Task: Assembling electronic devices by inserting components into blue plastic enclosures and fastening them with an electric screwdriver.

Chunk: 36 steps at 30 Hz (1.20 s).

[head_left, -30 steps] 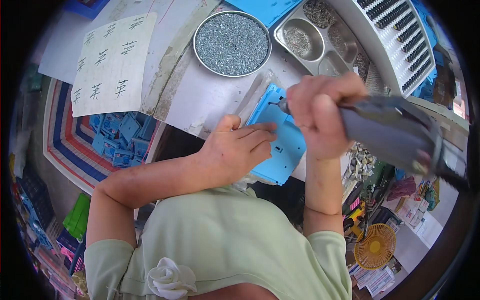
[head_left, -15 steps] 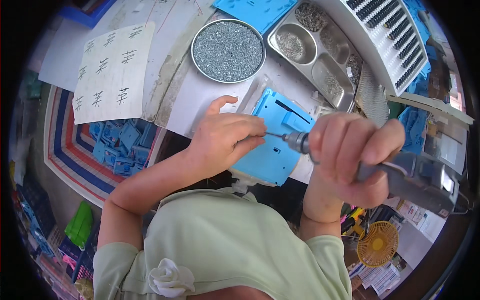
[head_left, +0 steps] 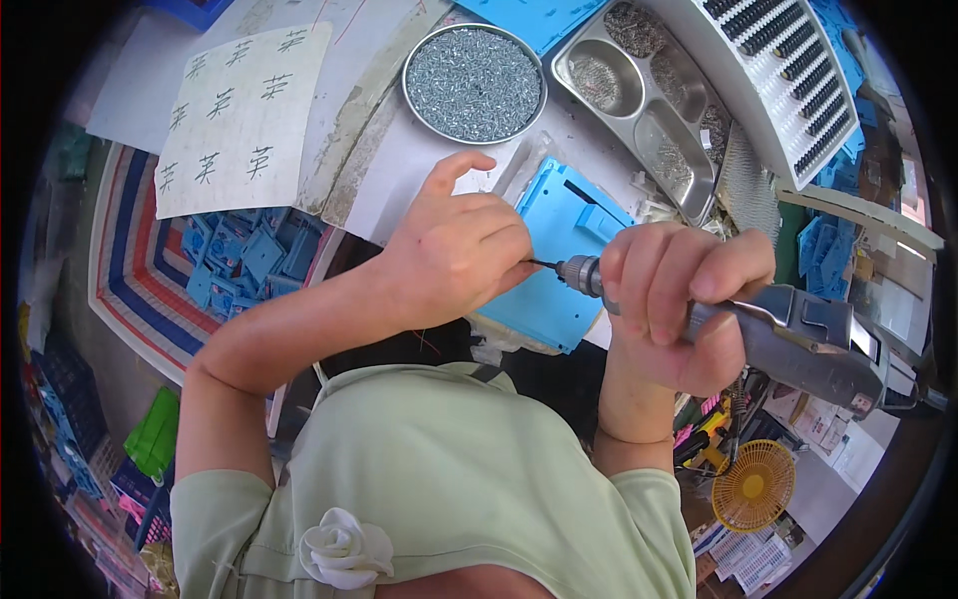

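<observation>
On the pale counter [head_left: 399,190] I see a round pan of screws [head_left: 474,83] beside a divided steel tray [head_left: 639,110]. My left hand [head_left: 454,250] lies curled, fingertips pressed on the blue plastic panel [head_left: 559,250] at the counter's near edge. My right hand [head_left: 669,299] is clenched around the grey electric screwdriver [head_left: 788,334], its bit meeting the left fingertips.

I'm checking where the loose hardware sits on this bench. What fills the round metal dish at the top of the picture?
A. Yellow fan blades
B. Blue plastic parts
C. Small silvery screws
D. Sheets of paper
C: the round metal dish is heaped with small silvery screws; the blue plastic parts lie lower, left of the table.
</observation>
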### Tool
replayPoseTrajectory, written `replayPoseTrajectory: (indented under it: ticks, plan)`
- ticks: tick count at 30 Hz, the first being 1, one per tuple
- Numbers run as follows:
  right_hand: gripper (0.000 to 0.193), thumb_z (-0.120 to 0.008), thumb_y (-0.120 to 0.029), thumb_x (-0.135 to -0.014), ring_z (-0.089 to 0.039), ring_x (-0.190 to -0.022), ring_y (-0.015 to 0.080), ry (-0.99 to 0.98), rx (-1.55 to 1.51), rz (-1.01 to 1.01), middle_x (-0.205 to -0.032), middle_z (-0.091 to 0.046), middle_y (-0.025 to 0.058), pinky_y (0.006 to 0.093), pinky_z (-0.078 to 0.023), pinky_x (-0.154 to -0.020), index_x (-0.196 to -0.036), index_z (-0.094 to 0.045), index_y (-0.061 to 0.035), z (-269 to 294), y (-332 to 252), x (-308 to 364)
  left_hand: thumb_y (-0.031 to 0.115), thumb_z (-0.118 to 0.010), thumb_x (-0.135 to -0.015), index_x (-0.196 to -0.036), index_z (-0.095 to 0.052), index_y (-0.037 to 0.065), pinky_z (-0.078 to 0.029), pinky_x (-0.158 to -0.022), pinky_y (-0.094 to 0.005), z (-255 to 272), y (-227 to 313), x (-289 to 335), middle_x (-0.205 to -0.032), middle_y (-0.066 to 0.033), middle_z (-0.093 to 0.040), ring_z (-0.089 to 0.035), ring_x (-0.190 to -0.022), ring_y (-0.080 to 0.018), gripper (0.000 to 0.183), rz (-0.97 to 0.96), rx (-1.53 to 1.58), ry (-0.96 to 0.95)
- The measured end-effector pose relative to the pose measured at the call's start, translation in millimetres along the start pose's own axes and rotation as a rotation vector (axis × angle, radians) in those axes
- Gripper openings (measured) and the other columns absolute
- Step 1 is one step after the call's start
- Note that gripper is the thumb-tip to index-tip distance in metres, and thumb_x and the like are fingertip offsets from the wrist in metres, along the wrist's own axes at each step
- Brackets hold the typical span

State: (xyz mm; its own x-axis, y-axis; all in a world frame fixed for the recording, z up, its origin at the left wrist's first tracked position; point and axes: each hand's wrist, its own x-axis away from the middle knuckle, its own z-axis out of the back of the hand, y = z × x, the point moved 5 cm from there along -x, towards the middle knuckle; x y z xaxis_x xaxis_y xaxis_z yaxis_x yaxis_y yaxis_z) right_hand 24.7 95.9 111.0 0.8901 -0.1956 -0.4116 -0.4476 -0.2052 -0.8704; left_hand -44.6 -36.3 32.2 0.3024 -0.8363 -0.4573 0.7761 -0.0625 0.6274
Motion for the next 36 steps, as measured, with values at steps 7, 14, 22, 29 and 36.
replayPoseTrajectory:
  ticks: [7,14,22,29,36]
  plan:
    - [0.024,-0.071,-0.015,-0.090,-0.049,-0.064,0.0157,0.105,-0.090,-0.191,-0.073,-0.053,0.0047,0.0354,-0.042,-0.064,-0.096,-0.049,-0.0059,-18.3,14.8,21.5,0.022,-0.072,-0.078,-0.086,-0.068,0.009,-0.038,-0.096,-0.0477,38.7,-93.7,-36.6,-0.097,-0.0048,-0.063,-0.057,-0.104,-0.0270,0.015,0.107,-0.567,0.132]
    - [0.020,-0.066,0.009,-0.080,-0.055,-0.061,0.0171,0.013,0.041,-0.128,-0.070,-0.055,0.0071,0.0310,-0.045,-0.058,-0.090,-0.052,-0.0009,-22.8,39.1,24.5,0.025,-0.063,-0.083,-0.081,-0.070,0.010,-0.040,-0.083,-0.0475,24.9,-107.5,-42.1,-0.091,-0.0058,-0.063,-0.056,-0.097,-0.0253,0.016,0.255,-0.668,0.008]
    - [0.018,-0.066,0.010,-0.077,-0.054,-0.053,0.0131,-0.030,0.176,-0.071,-0.065,-0.056,0.0059,0.0249,-0.041,-0.048,-0.084,-0.052,0.0002,-25.2,50.7,24.1,0.021,-0.070,-0.082,-0.087,-0.065,0.010,-0.041,-0.085,-0.0423,19.8,-84.5,-30.1,-0.092,-0.0053,-0.063,-0.059,-0.094,-0.0274,0.014,0.145,-0.354,-0.090]
    - [0.027,-0.070,-0.016,-0.090,-0.048,-0.058,0.0138,0.023,-0.100,-0.117,-0.069,-0.053,0.0038,0.0339,-0.045,-0.059,-0.100,-0.047,-0.0042,-19.2,32.5,16.0,0.014,-0.070,-0.083,-0.085,-0.064,0.007,-0.047,-0.073,-0.0373,15.7,-38.6,23.4,-0.095,-0.0075,-0.066,-0.062,-0.083,-0.0266,0.010,0.166,0.093,0.087]
    - [0.036,-0.073,-0.032,-0.090,-0.049,-0.054,0.0139,-0.028,-0.039,-0.049,-0.062,-0.051,0.0017,0.0335,-0.045,-0.058,-0.097,-0.047,-0.0079,-17.9,0.8,8.9,0.000,-0.076,-0.073,-0.081,-0.059,0.005,-0.053,-0.066,-0.0328,10.0,-3.8,29.9,-0.102,-0.0101,-0.069,-0.065,-0.079,-0.0265,0.020,0.166,0.415,0.165]
